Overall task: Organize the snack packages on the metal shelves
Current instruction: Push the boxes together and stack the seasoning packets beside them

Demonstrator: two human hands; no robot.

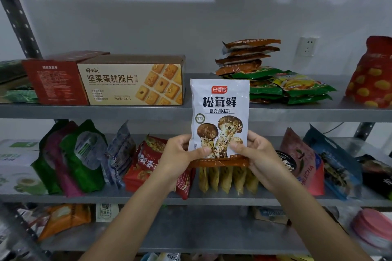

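We noted mushroom seasoning pouch [219, 112] upright | left hand [180, 155] pinched its 7 o'clock corner | right hand [257, 154] pinched 5 o'clock corner | biscuit box [131, 79] at 10 o'clock

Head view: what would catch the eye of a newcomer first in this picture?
First, the white mushroom seasoning pouch, held upright at the centre by the left hand and the right hand at its lower corners. Next, the beige nut biscuit box on the upper shelf at left, and the red bag with yellow spots at that shelf's far right.
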